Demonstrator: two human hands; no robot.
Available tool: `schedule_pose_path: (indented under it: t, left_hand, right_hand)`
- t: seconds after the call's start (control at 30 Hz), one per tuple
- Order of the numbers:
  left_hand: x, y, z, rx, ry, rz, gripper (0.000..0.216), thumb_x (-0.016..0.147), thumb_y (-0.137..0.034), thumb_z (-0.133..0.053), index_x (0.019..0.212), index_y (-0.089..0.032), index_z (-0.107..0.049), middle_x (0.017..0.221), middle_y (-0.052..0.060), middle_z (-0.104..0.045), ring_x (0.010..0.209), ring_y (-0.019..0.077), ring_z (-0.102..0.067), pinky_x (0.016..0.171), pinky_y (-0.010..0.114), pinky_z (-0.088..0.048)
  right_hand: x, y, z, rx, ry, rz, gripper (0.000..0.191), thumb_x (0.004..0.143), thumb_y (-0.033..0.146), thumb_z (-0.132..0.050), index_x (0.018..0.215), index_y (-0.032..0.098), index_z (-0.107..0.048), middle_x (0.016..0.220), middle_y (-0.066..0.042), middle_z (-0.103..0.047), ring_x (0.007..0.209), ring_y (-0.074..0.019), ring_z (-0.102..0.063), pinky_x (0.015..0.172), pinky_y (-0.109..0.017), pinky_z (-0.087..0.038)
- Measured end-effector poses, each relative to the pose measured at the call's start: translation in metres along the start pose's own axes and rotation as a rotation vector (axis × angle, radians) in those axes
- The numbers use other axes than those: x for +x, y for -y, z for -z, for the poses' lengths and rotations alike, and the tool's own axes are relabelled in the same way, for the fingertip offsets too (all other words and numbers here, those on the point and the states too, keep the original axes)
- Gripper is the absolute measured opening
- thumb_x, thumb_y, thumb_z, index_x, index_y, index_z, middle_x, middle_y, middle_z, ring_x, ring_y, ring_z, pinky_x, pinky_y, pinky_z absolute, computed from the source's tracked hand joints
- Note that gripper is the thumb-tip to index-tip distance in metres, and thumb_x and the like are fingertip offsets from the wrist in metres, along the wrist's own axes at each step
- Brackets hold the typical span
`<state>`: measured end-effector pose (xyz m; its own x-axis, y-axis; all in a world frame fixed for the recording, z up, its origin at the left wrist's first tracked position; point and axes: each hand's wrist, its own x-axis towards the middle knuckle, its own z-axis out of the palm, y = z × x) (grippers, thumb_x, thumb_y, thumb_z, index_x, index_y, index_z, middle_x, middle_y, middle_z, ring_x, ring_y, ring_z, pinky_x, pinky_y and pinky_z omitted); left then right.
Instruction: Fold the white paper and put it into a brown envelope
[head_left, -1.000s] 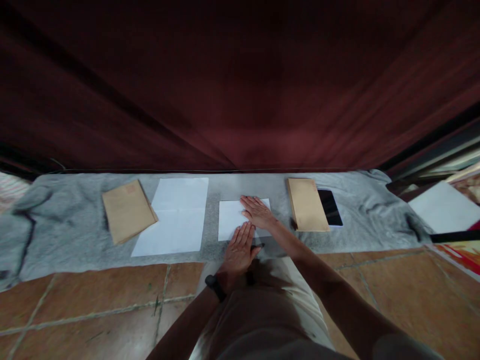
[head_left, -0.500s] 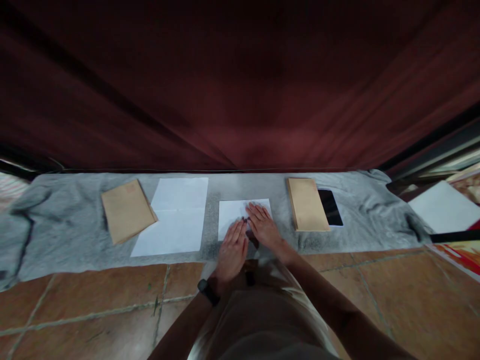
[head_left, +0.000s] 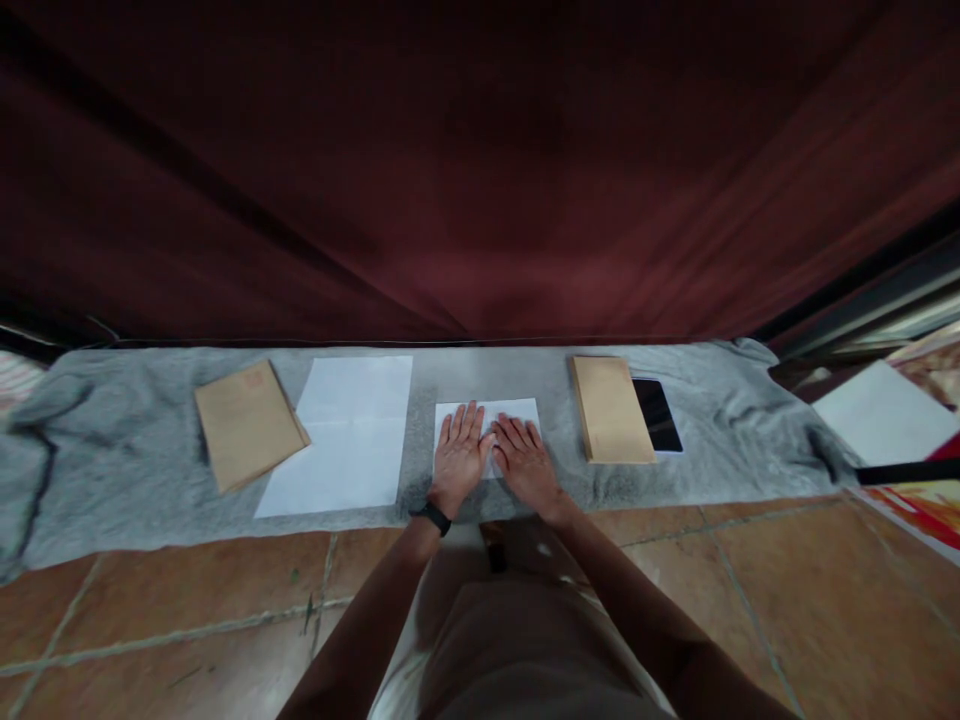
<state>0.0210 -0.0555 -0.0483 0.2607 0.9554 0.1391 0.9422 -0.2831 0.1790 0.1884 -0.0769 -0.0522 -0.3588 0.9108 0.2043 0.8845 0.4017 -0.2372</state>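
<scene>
A small white sheet of paper (head_left: 487,412), which looks folded, lies on the grey cloth (head_left: 480,375) in front of me. My left hand (head_left: 459,458) rests flat on its left part, fingers stretched out and a dark watch on the wrist. Flat on the right part is my right hand (head_left: 526,462), its fingers spread. The two thumbs nearly meet in the middle. Much of the sheet is hidden under my palms. To the left lies a larger white paper (head_left: 352,440) with a crease across it.
Brown envelopes (head_left: 247,425) overlap the large paper's left edge. Another stack of brown envelopes (head_left: 615,410) lies to the right, partly over a dark phone (head_left: 658,415). A dark red curtain (head_left: 480,200) hangs behind the cloth. At far right is a white sheet (head_left: 885,412).
My left hand has slid up and left onto the small sheet, its fingers spreading. My right hand has shifted slightly down and still lies on the paper.
</scene>
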Motion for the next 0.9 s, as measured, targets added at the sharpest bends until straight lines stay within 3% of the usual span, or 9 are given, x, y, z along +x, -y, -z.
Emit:
schedule_pose_path:
  t: [0.33, 0.63, 0.77, 0.9]
  left_hand:
    - [-0.012, 0.021, -0.002, -0.010, -0.099, 0.136, 0.063, 0.107, -0.042, -0.030, 0.159, -0.006, -0.034, 0.165, 0.018, -0.034, 0.157, 0.0280, -0.026, 0.128, 0.050, -0.024]
    - [-0.020, 0.028, -0.002, -0.036, -0.145, 0.165, 0.064, 0.106, -0.041, -0.030, 0.158, -0.003, -0.036, 0.163, 0.022, -0.037, 0.155, 0.0313, -0.031, 0.127, 0.055, -0.026]
    - [-0.019, 0.014, 0.002, -0.014, -0.162, 0.159, 0.063, 0.107, -0.039, -0.029, 0.156, -0.002, -0.038, 0.162, 0.023, -0.038, 0.155, 0.0318, -0.030, 0.127, 0.056, -0.024]
    - [-0.022, -0.020, 0.003, -0.049, -0.091, -0.005, 0.059, 0.107, -0.035, -0.030, 0.159, -0.008, -0.034, 0.165, 0.015, -0.037, 0.157, 0.0257, -0.027, 0.128, 0.049, -0.026]
  right_hand:
    - [-0.009, -0.010, 0.000, -0.037, -0.066, -0.127, 0.052, 0.108, 0.037, -0.042, 0.156, 0.015, -0.045, 0.165, -0.012, -0.038, 0.150, -0.0297, -0.039, 0.124, -0.050, -0.027]
    - [-0.023, -0.028, 0.003, -0.052, -0.093, -0.181, 0.056, 0.109, 0.038, -0.037, 0.158, 0.010, -0.040, 0.161, -0.014, -0.045, 0.147, -0.0309, -0.042, 0.123, -0.051, -0.026]
    - [-0.025, -0.030, 0.003, -0.058, -0.104, -0.186, 0.056, 0.109, 0.037, -0.036, 0.158, 0.011, -0.040, 0.160, -0.014, -0.045, 0.147, -0.0317, -0.043, 0.122, -0.051, -0.026]
    - [-0.024, -0.029, 0.003, -0.067, -0.116, -0.183, 0.056, 0.109, 0.036, -0.037, 0.158, 0.010, -0.040, 0.160, -0.015, -0.046, 0.147, -0.0320, -0.042, 0.122, -0.052, -0.027]
